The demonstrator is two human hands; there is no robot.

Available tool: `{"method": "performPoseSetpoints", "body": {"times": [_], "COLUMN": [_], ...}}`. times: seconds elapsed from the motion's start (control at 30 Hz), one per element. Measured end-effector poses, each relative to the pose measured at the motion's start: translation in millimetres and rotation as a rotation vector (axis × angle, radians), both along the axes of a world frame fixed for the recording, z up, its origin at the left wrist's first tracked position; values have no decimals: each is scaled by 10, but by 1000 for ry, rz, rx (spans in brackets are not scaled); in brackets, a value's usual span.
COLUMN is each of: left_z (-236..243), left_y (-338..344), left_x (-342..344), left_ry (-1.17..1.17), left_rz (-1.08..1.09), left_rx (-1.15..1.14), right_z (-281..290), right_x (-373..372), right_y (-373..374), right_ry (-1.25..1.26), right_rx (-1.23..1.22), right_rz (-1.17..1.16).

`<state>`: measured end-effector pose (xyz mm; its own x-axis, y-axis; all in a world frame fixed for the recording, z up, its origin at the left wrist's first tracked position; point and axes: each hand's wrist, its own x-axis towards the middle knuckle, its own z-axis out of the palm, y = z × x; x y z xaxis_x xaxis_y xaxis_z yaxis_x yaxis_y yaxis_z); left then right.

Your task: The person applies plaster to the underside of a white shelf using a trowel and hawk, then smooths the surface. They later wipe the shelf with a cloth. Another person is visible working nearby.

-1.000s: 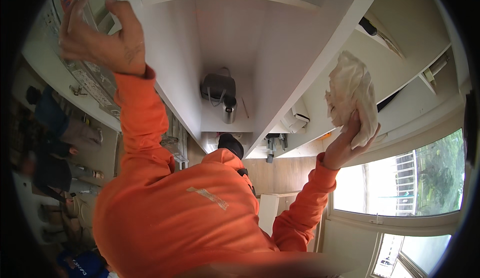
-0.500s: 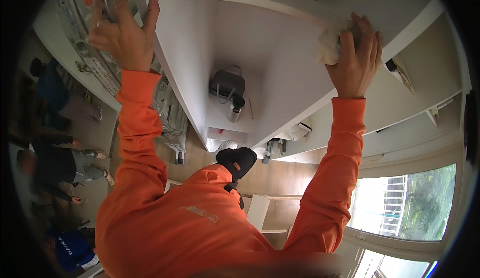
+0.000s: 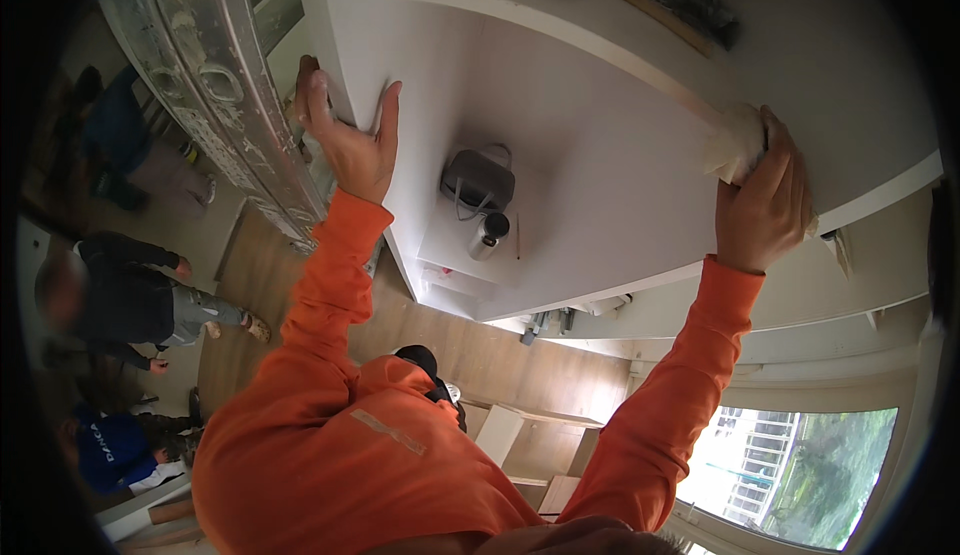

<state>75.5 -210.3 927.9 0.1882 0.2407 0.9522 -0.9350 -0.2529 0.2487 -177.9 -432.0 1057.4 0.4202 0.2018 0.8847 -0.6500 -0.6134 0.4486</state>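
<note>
At the upper left, my left hand point(image 3: 352, 145) is open against the front edge of a white upright cabinet panel point(image 3: 400, 180). Its thumb is spread toward the inner side and its fingers toward the outer side. To the right, my right hand point(image 3: 762, 205) closes on a crumpled cream cloth point(image 3: 738, 145), pressed at the front edge of a white shelf point(image 3: 600, 30). The hand hides part of the cloth. Farther in on that shelf lies a wooden-handled tool point(image 3: 655, 15) beside crumpled dark material that I cannot identify.
A paint-spotted metal ladder point(image 3: 215, 85) stands left of the panel. Lower in the cabinet are a dark bag point(image 3: 480, 180) and a metal flask point(image 3: 488, 237). Several people are at the left, one in dark clothes point(image 3: 130, 295). A window point(image 3: 800, 465) lies at lower right.
My view has shifted. My left hand has moved from beside the ladder onto the panel's edge, its thumb now toward the inner side. My right hand has slid the cloth along the shelf edge.
</note>
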Motion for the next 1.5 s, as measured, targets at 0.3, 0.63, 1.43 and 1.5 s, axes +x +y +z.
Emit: {"method": "performPoseSetpoints", "body": {"times": [0.3,0.63,1.43,1.5], "left_z": [-134,-73,-83,-79], "left_y": [49,128,154,152], "left_x": [25,33,82,65], "left_ry": [349,355,410,433], "left_rz": [-235,-330,-424,-420], "left_rx": [13,81,144,152], "right_z": [-342,454,507,497], "right_x": [1186,1844,1955,2092], "right_y": [605,997,953,935], "right_ry": [-299,386,362,512], "right_rx": [267,899,826,1042], "right_rz": [278,676,1190,1140]}}
